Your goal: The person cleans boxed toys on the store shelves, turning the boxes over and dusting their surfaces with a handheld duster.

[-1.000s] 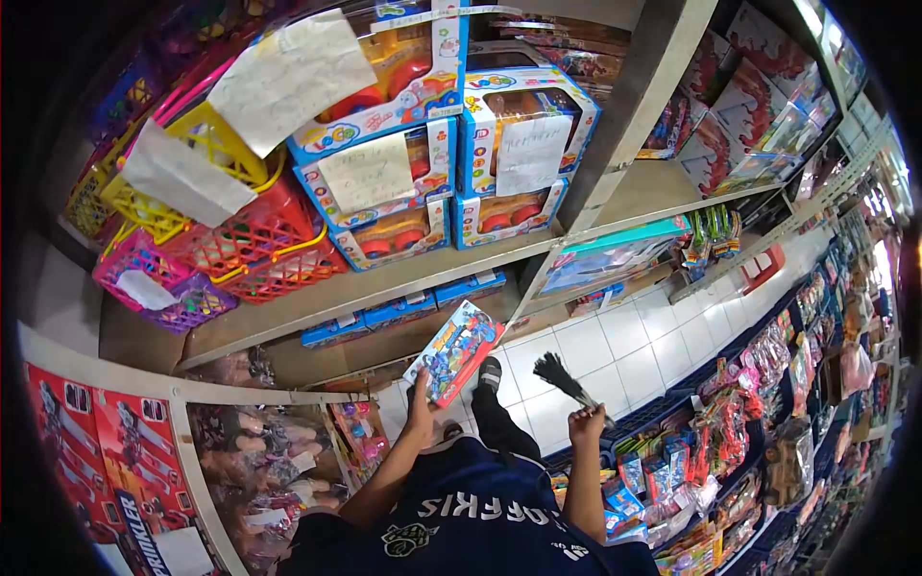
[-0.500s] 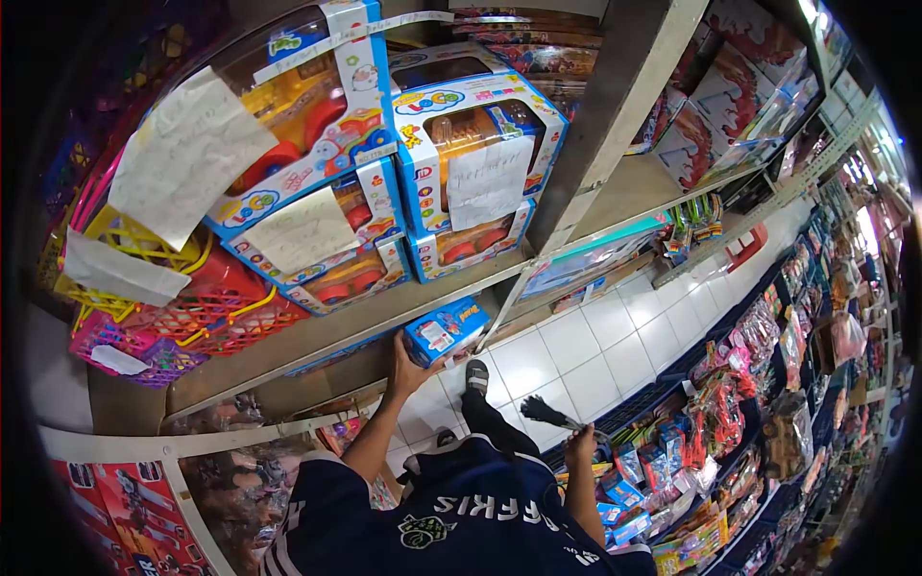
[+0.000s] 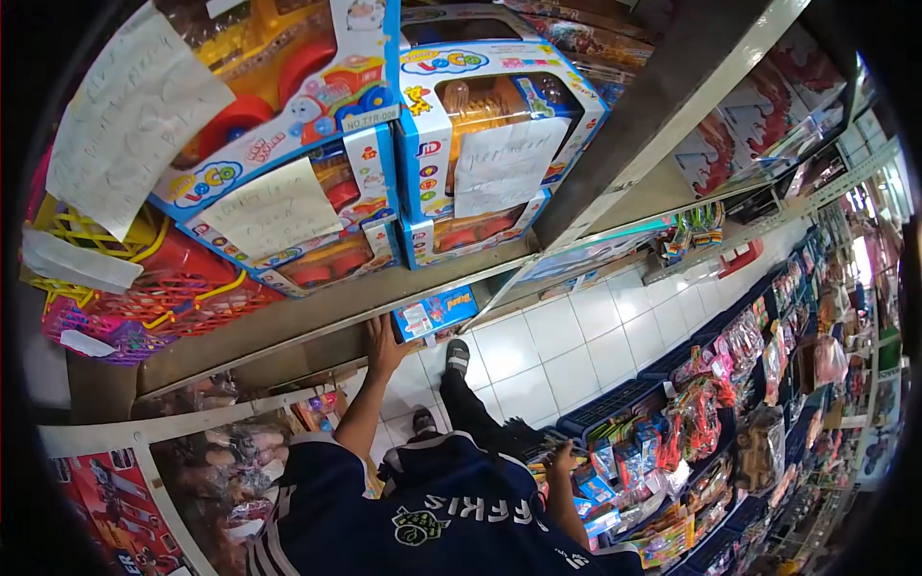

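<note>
My left hand (image 3: 384,348) is at the left end of a blue cardboard toy box (image 3: 437,313), fingers stretched out and touching its side. The box lies in the opening below the large shelf, its printed face turned up towards me. Low on the right, my right hand (image 3: 565,461) is closed round the handle of a black duster (image 3: 509,437). The duster's dark head hangs in front of my dark trouser leg and is hard to separate from it.
Large boxed toy vehicles (image 3: 480,144) with handwritten paper notes stand on the shelf above. Colourful plastic baskets (image 3: 182,298) sit at its left end. A metal shelf post (image 3: 663,125) rises beside the boxes. Bagged toys (image 3: 696,418) fill the right-hand racks, across the white tiled floor (image 3: 567,336).
The blue toy box has moved deeper under the shelf and lies flatter, my left hand now at its end. My right hand and the duster have come down and closer to my leg.
</note>
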Tool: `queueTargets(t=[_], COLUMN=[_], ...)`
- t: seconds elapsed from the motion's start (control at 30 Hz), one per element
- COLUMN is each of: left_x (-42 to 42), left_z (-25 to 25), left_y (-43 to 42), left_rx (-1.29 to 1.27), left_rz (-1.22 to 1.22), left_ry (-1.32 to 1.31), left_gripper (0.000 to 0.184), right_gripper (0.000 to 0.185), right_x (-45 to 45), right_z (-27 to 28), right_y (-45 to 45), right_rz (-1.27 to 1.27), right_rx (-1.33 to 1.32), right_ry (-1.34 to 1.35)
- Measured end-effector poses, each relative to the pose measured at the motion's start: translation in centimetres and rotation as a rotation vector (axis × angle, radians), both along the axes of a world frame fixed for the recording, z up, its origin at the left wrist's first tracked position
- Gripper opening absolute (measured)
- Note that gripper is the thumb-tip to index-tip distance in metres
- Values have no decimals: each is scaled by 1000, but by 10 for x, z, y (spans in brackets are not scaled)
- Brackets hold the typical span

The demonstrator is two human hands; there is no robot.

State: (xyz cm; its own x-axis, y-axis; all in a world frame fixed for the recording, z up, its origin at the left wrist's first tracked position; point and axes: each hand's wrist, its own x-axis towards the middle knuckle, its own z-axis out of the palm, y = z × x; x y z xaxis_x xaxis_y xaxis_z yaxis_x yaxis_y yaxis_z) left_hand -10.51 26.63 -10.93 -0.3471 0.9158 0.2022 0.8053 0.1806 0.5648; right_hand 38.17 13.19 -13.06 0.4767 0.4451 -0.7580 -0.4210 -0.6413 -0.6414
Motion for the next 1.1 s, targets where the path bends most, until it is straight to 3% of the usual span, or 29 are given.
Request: queueTargets(t=[0.1, 0.33, 0.6, 0.67, 0.7, 0.77, 0.83, 0.9, 0.97, 1.1], left_x=[6, 27, 35, 36, 41, 55, 57, 62, 65, 82], left_z=[-8, -18, 8, -11, -3, 26, 28, 21, 14, 10], left_y=[5, 24, 31, 31, 36, 59, 86, 117, 144, 173], left_rx=[-19, -72, -428, -322, -322, -509, -529, -530, -403, -484], left_rz=[38, 61, 100, 109, 99, 115, 13, -316, -552, -662], left_ry=[-239, -137, -199, 55, 62, 242, 305, 294, 425, 499], left_gripper=[108, 96, 95, 102, 102, 109, 114, 137, 136, 126], right_gripper=[39, 40, 43, 44, 44, 45, 41, 43, 44, 45], right_x=[-2, -7, -3, -11, -14, -17, -11, -8, -6, -17], right_z=[6, 9, -3, 5, 8, 8, -2, -13, -21, -7], right_y=[1, 6, 0, -6, -9, -15, -28, -39, -41, -31], right_rz=[-20, 8, 50, 30, 20, -28, 47, 14, 2, -35], right_rx=[-58, -47, -45, -42, -45, -42, -47, -92, -98, -77], right_ry=[-45, -39, -176, -248, -242, -212, -169, -163, -185, -122])
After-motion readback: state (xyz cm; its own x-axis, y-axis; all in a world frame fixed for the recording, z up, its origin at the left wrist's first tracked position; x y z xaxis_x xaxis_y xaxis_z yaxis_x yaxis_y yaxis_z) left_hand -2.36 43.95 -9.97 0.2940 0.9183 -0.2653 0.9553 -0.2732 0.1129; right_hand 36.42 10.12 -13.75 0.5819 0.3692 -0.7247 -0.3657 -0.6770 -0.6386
